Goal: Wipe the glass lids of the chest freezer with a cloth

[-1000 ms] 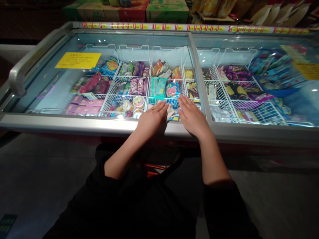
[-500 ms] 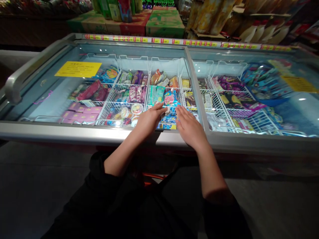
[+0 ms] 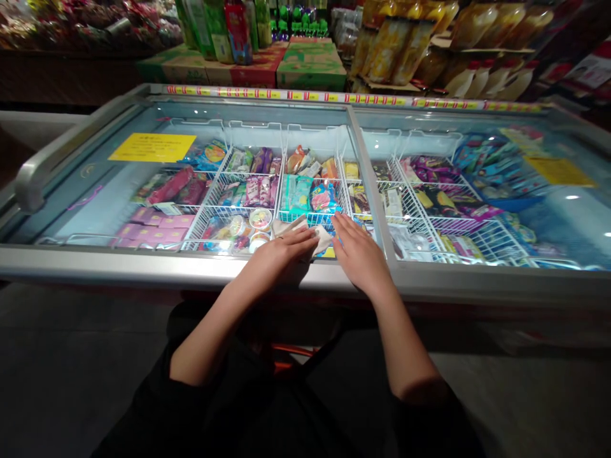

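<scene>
My left hand [image 3: 281,254] is closed over a crumpled off-white cloth [image 3: 324,238], pressing it against the glass near the front rim of a chest freezer [image 3: 143,259]. Parts of the cloth stick out above and right of the fingers; its rest is hidden under the palm. Just to the right, my right hand [image 3: 360,254] lies flat on the glass lid, fingers stretched out, with nothing visible in it. Beneath the glass, wire baskets hold a teal packet [image 3: 296,194], a blue packet [image 3: 324,198] and round tubs [image 3: 260,219].
A metal frame bar [image 3: 367,172] divides the two glass lids. A yellow notice [image 3: 153,147] is on the left lid, with a curved handle [image 3: 32,184] at its end. Behind stand cartons [image 3: 310,67], bottles [image 3: 238,32] and jars [image 3: 401,51].
My left hand has slid down and left toward the front rim, and more of the cloth shows. The right hand has shifted slightly. The view has tilted a little upward.
</scene>
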`<state>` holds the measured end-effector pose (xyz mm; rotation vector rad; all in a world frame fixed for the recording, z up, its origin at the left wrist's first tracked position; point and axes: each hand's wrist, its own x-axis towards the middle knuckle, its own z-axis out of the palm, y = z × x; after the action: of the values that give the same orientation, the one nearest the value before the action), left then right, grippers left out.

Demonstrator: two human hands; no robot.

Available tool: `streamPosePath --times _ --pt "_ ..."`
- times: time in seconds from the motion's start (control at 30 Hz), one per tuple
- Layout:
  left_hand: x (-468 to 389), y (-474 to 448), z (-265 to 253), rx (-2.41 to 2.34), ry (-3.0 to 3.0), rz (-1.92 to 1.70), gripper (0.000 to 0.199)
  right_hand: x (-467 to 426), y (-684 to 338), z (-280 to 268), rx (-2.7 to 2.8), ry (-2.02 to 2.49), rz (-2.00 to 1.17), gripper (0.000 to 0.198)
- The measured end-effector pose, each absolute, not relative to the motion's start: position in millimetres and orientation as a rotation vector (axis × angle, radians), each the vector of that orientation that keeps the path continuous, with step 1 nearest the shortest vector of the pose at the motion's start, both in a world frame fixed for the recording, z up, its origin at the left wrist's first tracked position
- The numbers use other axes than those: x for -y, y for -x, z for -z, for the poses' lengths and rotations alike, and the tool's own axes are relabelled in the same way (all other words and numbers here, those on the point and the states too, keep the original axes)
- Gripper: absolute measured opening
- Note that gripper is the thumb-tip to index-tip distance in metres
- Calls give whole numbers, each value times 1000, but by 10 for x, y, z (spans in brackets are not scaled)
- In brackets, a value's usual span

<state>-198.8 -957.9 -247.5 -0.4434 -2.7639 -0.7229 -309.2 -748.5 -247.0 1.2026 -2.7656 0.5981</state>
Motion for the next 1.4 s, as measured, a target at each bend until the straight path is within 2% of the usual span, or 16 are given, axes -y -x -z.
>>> streamPosePath --times 0.37,0.53,0.77,1.03,1.23,1.4 --pt "9388 2251 2322 2892 155 387 50 7478 3072 2470 2767 -1155 -569 61" --pt "9325 2366 2356 2862 360 403 42 7507 3069 2528 2707 -1111 -532 59" --pt "9432 2420 2320 2928 136 444 52 7508 3028 2520 2738 -1016 -483 59" --pt "9392 2490 2373 2914 378 394 54 7529 3052 2540 2729 -1067 -487 59" --pt "9574 2519 2334 2900 120 337 56 7487 3076 2549 2752 -1091 -472 60" --pt "9442 2360 2359 2927 257 346 60 7518 3126 2579 2725 -1115 -527 61"
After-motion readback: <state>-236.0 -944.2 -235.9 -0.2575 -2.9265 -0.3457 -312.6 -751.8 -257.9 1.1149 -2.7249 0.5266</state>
